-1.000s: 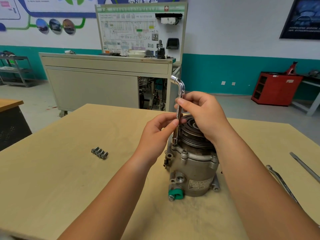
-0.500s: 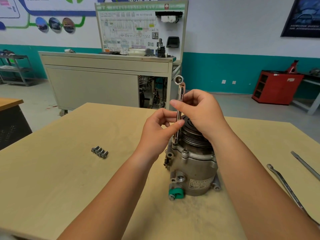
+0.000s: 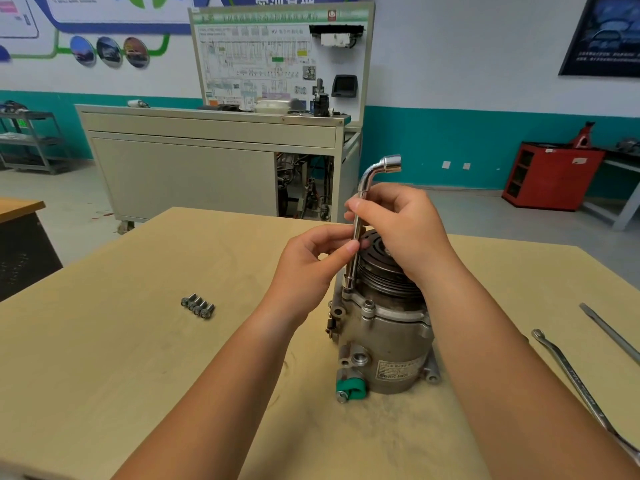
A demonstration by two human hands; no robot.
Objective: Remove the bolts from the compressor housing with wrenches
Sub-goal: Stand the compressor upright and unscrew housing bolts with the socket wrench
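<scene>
At the centre of the frame the compressor (image 3: pixel 384 341) stands on end on the wooden table (image 3: pixel 138 358), its clutch pulley (image 3: pixel 381 268) facing up. That position puts the housing bolts vertical, so a tool can drop straight onto them.

An L-shaped socket wrench (image 3: pixel 356 237) stands upright against the left edge of the pulley. Its lower socket sits on the housing flange, apparently over a bolt head that the socket hides. The bent upper end points toward the right of the frame.

The left hand (image 3: pixel 308 265) pinches the shaft about halfway up between thumb and fingertips, the other fingers loosely curled. The right hand (image 3: pixel 405 230) pinches it higher up, thumb tip pressed on the near side and fingers curled round behind. Holding the shaft itself rather than the short arm suggests light twirling: the bolt is probably broken loose already and is being spun out by the fingers, the lower hand steadying the tool on its axis.

A small row of loose bolts (image 3: pixel 198 306) lies well apart at the left of the frame, kept together clear of the work. At the right edge a ring spanner (image 3: pixel 575 386) and a flat steel bar (image 3: pixel 609 330) lie on the table, untouched.
</scene>
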